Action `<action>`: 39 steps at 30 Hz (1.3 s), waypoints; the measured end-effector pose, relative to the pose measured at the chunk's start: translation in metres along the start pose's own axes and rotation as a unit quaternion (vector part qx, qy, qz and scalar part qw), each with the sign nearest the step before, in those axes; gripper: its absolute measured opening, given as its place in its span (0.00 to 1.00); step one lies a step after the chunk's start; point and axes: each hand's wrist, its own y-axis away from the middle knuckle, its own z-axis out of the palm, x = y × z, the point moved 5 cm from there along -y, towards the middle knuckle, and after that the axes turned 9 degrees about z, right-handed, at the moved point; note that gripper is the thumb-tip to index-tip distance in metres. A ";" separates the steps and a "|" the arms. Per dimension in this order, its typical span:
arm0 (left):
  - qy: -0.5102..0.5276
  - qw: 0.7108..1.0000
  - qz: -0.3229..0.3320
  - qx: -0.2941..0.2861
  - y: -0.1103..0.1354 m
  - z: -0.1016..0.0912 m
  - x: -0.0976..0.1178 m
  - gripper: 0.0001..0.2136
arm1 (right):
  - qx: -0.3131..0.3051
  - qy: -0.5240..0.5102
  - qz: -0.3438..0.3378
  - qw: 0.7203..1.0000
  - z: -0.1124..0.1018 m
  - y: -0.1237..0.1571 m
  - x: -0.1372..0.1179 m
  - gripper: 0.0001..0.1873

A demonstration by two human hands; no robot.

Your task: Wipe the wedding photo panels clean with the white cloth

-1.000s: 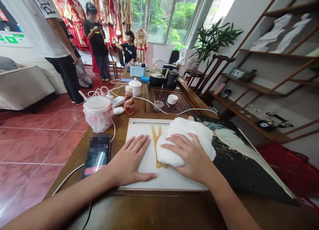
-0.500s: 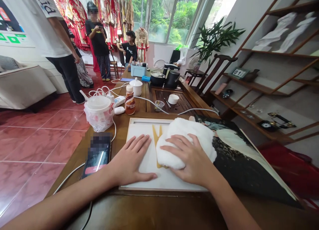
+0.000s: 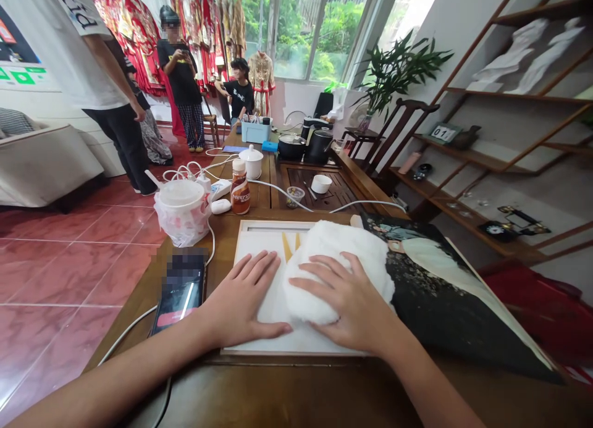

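Note:
A white framed board [image 3: 264, 280] lies on the brown wooden table. My left hand [image 3: 245, 298] rests flat on its left side, fingers stretched out and thumb pointing right. On the right part, my right hand [image 3: 347, 301] curves its fingers over a thick, fluffy white cloth [image 3: 343, 243] and presses it against the board. Two narrow yellow strips [image 3: 288, 247] show on the board above the cloth; their lower parts are covered. Touching the board's right side is a dark picture panel [image 3: 430, 298] with a pale figure on it.
Left of the board lie a phone [image 3: 180, 289] with a cable and a bagged white tub [image 3: 182, 212]. Beyond it stand a brown-labelled bottle [image 3: 239, 190], a lidded white cup [image 3: 251, 162], a small white bowl [image 3: 321, 183] and a black pot [image 3: 291, 149]. Several people stand or sit farther back.
My right hand has slid the white cloth a little to the left, covering more of the yellow strips. My left hand stays in place on the board.

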 end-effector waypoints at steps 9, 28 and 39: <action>0.000 1.000 -0.001 0.002 0.001 0.001 0.000 0.47 | 0.033 0.013 0.060 0.998 -0.004 -0.003 0.020 0.23; 0.001 1.000 0.003 0.011 0.000 0.001 0.000 0.46 | 0.029 -0.001 0.036 0.999 0.000 0.000 0.009 0.22; 0.004 1.000 0.000 0.012 0.000 -0.001 0.000 0.47 | 0.037 0.009 0.076 0.996 -0.002 -0.002 0.019 0.22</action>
